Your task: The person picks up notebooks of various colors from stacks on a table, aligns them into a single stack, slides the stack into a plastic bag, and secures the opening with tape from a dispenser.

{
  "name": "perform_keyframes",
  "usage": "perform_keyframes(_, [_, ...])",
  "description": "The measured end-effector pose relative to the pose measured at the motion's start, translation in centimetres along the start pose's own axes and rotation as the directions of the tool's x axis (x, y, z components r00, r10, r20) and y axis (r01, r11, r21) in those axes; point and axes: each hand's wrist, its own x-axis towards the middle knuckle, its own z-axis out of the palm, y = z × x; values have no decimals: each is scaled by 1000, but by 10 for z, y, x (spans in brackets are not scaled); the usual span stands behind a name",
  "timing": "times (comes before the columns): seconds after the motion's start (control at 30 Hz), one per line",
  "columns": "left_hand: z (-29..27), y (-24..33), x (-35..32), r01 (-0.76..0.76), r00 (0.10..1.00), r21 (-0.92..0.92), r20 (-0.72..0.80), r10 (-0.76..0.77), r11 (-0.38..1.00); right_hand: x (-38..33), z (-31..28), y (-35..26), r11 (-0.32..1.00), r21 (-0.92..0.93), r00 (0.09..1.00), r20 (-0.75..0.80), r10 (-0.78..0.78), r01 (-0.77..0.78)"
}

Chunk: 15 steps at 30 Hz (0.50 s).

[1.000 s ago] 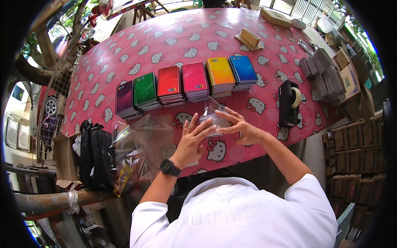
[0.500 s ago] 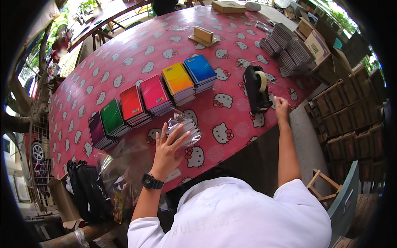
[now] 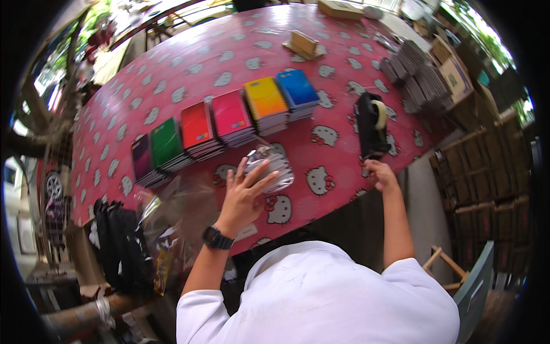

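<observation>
Left hand (image 3: 243, 192) laid flat, fingers spread, pressed on clear-wrapped packet (image 3: 274, 169); nothing gripped. Black watch (image 3: 217, 237) worn on left wrist. Packet lying on desk (image 3: 189, 69) near front edge, just below row of coloured notebook stacks (image 3: 229, 123). Right hand (image 3: 379, 172) placed at desk edge, touching base of black tape dispenser (image 3: 369, 123); fingers curled, grip cannot be told. Grey stacks (image 3: 418, 74) seen further right. Clear bags (image 3: 172, 200) and black bag (image 3: 117, 249) seen at left.
</observation>
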Motion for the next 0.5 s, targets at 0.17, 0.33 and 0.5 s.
perform_keyframes(0.17, [-3, -3, -3, 13, 1000, -13, 27, -12, 1000, -53, 165, -101, 886, -207, 680, 717, -151, 415])
perform_keyframes(0.33, [-10, -4, -2, 27, 994, 0, 110, -27, 1000, -79, 269, -147, 291, -487, 479, 872, 104, 823])
perform_keyframes(0.5, [-17, -2, 1, 25, 984, -17, 177, -21, 1000, -88, 279, -140, -293, -695, 731, 682, 19, 656])
